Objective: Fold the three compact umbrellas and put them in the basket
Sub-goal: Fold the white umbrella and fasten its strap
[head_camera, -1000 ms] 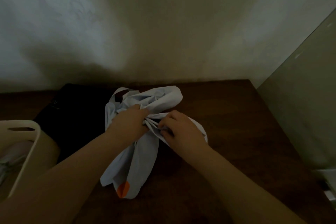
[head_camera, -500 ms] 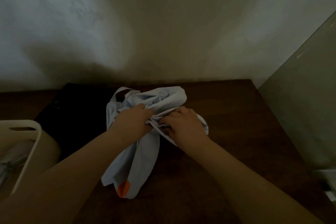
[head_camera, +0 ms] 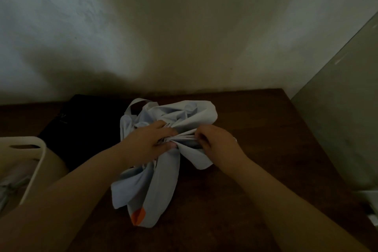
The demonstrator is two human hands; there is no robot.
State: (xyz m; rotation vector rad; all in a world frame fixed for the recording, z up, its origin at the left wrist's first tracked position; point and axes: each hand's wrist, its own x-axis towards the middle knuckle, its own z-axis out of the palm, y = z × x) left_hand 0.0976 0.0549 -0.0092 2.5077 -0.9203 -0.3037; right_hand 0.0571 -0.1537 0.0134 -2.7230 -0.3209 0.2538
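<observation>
Head view, dim light: going from my left, the basket (head_camera: 38, 150) sits at the table's left edge, pale plastic with a slot handle in its rim. Something pale lies inside it; I cannot tell what.

Next comes a black umbrella (head_camera: 86, 129), a dark mass on the table (head_camera: 266, 149) between the basket and my hands. Its shape is too dark to read, so I cannot say whether it is folded.

At the centre is the white umbrella (head_camera: 155, 186), lying on the table in front of me. My left hand (head_camera: 148, 143) is curled round the gathered middle of its cloth, thumb and fingers closed on the bunch. My right hand (head_camera: 216, 143), just beside it, pinches a pleat of the same cloth between thumb and fingertips.

I judge it light and very soft on the outside: thin, slick fabric that slides and springs loose unless kept bunched, with stiff ribs and a shaft somewhere under it that I cannot see. The best hold is where my left hand is, round the waist, squeezing the ribs through the cloth while my right smooths each flap around.

It looks pale, almost bluish white, crumpled and billowing. Loose panels fan away from the waist, toward the wall and toward me. The near panel has an orange patch (head_camera: 138, 216) at its corner. A strap loop (head_camera: 135, 104) sticks up at the far left edge.
</observation>
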